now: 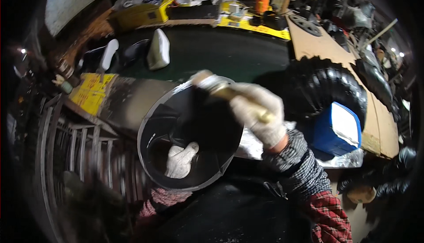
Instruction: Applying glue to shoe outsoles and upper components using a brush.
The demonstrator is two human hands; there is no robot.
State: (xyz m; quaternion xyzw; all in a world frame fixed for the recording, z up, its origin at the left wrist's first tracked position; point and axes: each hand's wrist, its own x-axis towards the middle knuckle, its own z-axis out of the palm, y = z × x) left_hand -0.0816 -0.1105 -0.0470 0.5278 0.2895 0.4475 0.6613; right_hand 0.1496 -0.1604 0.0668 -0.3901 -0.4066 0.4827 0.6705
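My right hand (263,108), in a whitish work glove, grips a paintbrush (223,92) by its pale handle. The brush's blurred metal band and bristle end lie over the far rim of a large round black tub-like piece (143,130); whether they touch it I cannot tell. My left hand (179,162), also gloved, shows within this piece near its lower side. Its fingers look closed, but what they hold is hidden. The red plaid sleeve on that side appears below the near rim. Black folds and dark shadow fill the inside.
A ribbed black rubber ring (329,82) and a blue container (338,128) with white contents stand right. Two white-soled shoe-like pieces (159,51) lie on the dark green bench (221,48). Metal racks (79,150) stand left. Another person's hand (361,194) shows at lower right.
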